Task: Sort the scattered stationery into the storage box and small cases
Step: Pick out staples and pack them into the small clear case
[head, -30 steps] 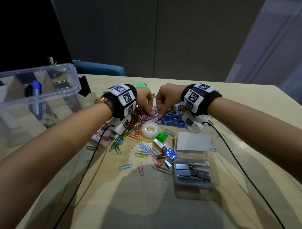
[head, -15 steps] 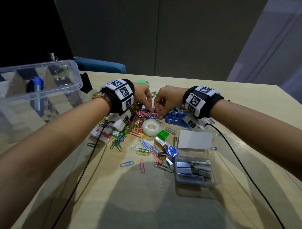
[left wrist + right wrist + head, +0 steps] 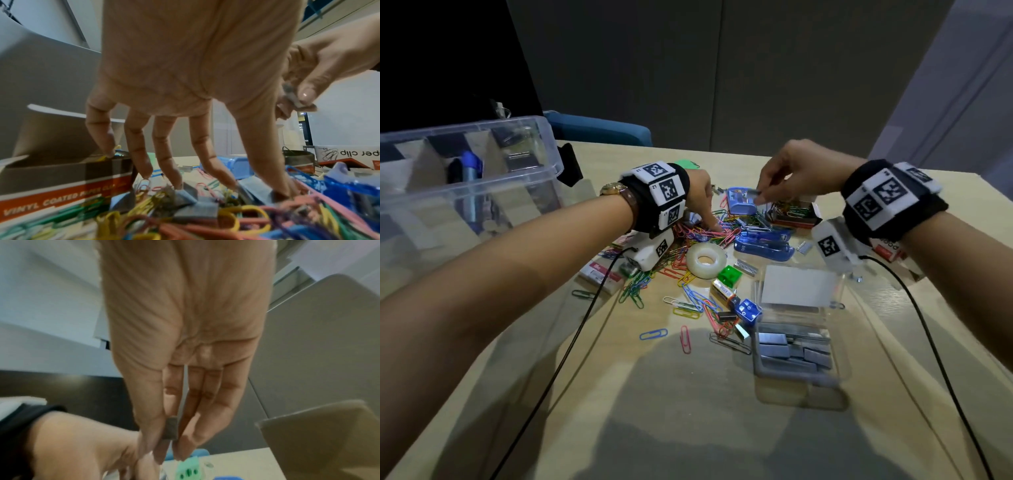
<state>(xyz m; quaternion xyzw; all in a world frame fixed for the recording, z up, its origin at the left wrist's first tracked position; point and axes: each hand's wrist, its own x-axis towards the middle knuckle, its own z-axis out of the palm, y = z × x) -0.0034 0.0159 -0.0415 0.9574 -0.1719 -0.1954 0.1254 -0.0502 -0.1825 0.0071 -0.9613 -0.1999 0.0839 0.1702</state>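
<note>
Coloured paper clips (image 3: 709, 233) lie heaped mid-table, with grey staple blocks (image 3: 195, 209) mixed in. My left hand (image 3: 709, 222) is over the heap, its spread, straight fingers (image 3: 166, 162) touching the clips and staples. My right hand (image 3: 760, 200) hovers above the table behind the blue stapler (image 3: 763, 245). It pinches a small grey staple strip (image 3: 170, 428) between thumb and fingertips; the strip (image 3: 292, 97) also shows in the left wrist view. A clear small case (image 3: 839, 363) holding staple blocks stands open at the front right. The clear storage box (image 3: 544, 137) is at the far left.
An open paper clip carton (image 3: 815, 214) sits under my right hand. A tape roll (image 3: 705, 260), green sharpener (image 3: 729, 275), blue sharpener (image 3: 748, 310) and loose clips (image 3: 685, 339) lie between the heap and the case. Wrist cables (image 3: 571, 346) trail across the table.
My right hand has lifted off the clip heap and moved up and right, now pinching a staple strip. My left hand stays on the heap.
</note>
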